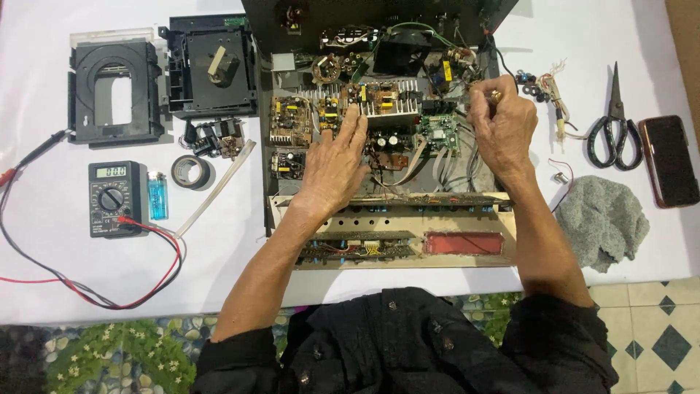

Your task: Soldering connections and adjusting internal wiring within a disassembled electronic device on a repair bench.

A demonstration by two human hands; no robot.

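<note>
Head view: my left hand lies flat, fingers spread, on the boards inside the open chassis at frame centre, fingertips touching the heatsink. My right hand hovers at the chassis's upper right, fingers pinched together on a small brass-coloured part among the wires. I judge this a probing or freeing step; any next move calls for a steady pinch and a braced left. The multimeter sits at left, scissors at right.
</note>
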